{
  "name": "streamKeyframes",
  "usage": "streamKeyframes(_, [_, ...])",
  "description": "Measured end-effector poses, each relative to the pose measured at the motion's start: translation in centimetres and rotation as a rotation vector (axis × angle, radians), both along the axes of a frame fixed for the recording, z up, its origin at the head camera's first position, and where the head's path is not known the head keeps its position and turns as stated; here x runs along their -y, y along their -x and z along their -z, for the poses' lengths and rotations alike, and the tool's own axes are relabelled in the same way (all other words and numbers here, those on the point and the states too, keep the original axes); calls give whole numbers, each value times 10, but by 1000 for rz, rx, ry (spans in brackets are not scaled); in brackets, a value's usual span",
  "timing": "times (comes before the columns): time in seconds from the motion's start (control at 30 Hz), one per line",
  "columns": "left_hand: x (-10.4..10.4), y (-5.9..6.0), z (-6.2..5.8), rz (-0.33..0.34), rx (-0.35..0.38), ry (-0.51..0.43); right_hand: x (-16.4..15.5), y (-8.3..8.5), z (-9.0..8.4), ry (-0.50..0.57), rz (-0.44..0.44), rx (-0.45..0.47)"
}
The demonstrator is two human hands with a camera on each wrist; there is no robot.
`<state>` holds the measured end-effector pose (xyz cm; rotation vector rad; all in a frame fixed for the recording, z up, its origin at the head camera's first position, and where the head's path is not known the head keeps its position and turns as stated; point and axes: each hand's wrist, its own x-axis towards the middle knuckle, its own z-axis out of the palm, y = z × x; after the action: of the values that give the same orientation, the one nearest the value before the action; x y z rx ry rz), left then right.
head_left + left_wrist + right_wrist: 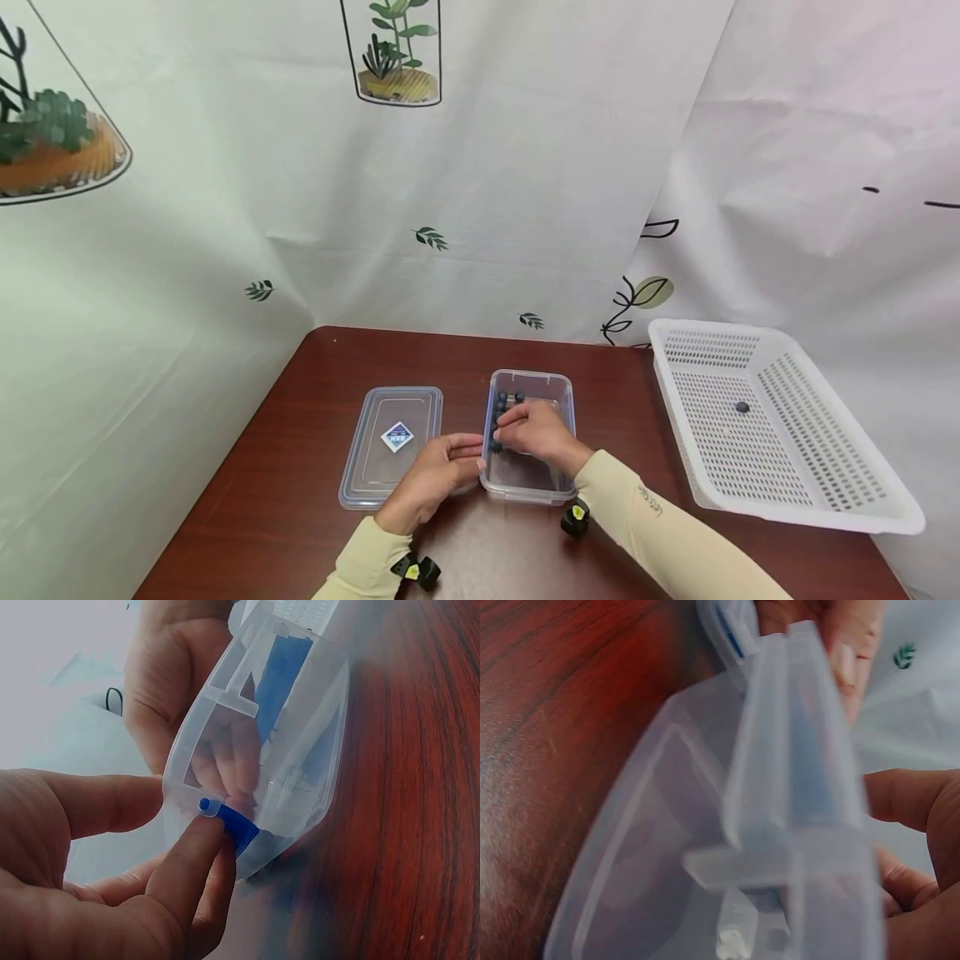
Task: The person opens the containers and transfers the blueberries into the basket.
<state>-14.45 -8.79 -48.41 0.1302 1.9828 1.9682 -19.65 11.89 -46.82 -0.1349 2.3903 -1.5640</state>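
Note:
Several blueberries (502,397) lie along the left side of a clear plastic container (525,493) with blue latches. My right hand (542,435) reaches inside over the right wall, its fingertips pinching what looks like a blueberry in that row; the fingers partly cover it. From the left, my left hand (435,477) grips the container's side near the rim. In the left wrist view its fingers touch a blue latch (238,829). The right wrist view shows the container wall (652,847) in front, hiding part of the right hand (930,862).
A clear lid (367,479) with a blue edge and a diamond label lies flat left of the container. At the right, a white perforated basket (678,442) holds one blueberry (742,407). The dark red table (255,467) meets a printed curtain (487,208) behind.

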Motion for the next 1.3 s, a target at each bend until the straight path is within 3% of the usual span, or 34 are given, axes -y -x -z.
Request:
streamKeyframes(0.17, [0,0,0,-1,8,-7,6,0,4,-64,6,-34])
streamKeyframes(0.8, [-3,1,2,-16,8,0,7,1,19,-91,5,-79])
streamKeyframes(1.3, [1,1,0,-27,-13,6,13,1,17,-76,5,-32])
